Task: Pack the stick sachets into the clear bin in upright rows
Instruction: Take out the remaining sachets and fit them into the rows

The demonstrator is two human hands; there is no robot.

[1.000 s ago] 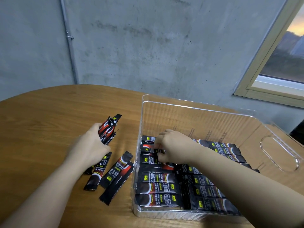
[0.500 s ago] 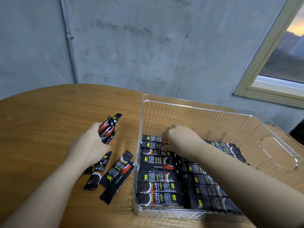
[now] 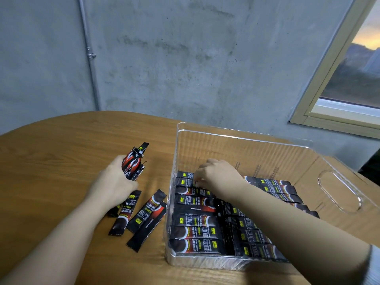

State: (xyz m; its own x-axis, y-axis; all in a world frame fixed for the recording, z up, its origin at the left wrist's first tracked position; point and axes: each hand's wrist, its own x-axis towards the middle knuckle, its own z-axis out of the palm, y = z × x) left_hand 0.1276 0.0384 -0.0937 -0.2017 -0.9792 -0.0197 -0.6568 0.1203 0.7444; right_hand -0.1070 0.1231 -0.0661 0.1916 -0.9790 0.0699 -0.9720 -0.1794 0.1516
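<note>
The clear bin (image 3: 339,194) sits on the wooden table (image 3: 51,157), its near part filled with rows of black sachets (image 3: 195,231) printed with yellow tags, white lettering and red-brown curves. Left of the bin, three loose sachets (image 3: 147,212) lie flat on the table. Beyond them the left hand (image 3: 115,182) grips a bundle of sachets (image 3: 132,161), its ends pointing up. Inside the bin, the right hand (image 3: 218,173) rests fingers curled on the farthest rows; whether it pinches a sachet cannot be told.
</note>
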